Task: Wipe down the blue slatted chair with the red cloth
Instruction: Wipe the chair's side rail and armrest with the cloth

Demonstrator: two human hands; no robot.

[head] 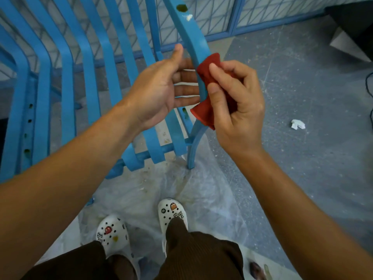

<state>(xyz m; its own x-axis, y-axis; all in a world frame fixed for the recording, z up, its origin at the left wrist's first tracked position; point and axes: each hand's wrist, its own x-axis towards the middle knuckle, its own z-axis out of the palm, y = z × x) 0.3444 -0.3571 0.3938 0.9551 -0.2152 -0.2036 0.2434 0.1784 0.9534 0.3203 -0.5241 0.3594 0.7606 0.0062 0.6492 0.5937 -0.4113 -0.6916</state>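
One view only, from my head camera, looking down past both forearms. My right hand (234, 100) pinches the red cloth (210, 85) between thumb and curled fingers, and the cloth is wrapped around the outer right rail of the blue chair (66, 77), roughly midway along that rail. My left hand (161, 87) lies just left of the rail with its fingers straight and slightly spread, reaching behind the rail toward the cloth; it holds nothing, and whether the fingertips touch the cloth behind the rail cannot be told. Higher on the same rail, beyond the cloth, sit a dark green blotch (182, 8) and a white smear (189, 17), both not yet wiped. Below the cloth, near the seat slats, another dark spot (184, 113) shows, and brownish specks mark the slats closest to the rail. Under the chair lies a clear plastic sheet (212, 188), with my white clogs (172, 213) standing on it. Right of the rail, well apart on the grey floor, lies a crumpled white scrap (297, 124).

Risks, as I judge them: the cloth is bunched narrow, so a stroke up the rail may ride over the blotch and smear it along the paint instead of lifting it. A light pinch may let the cloth slip off the curved rail. The plastic underfoot may slide if I lean into the stroke.
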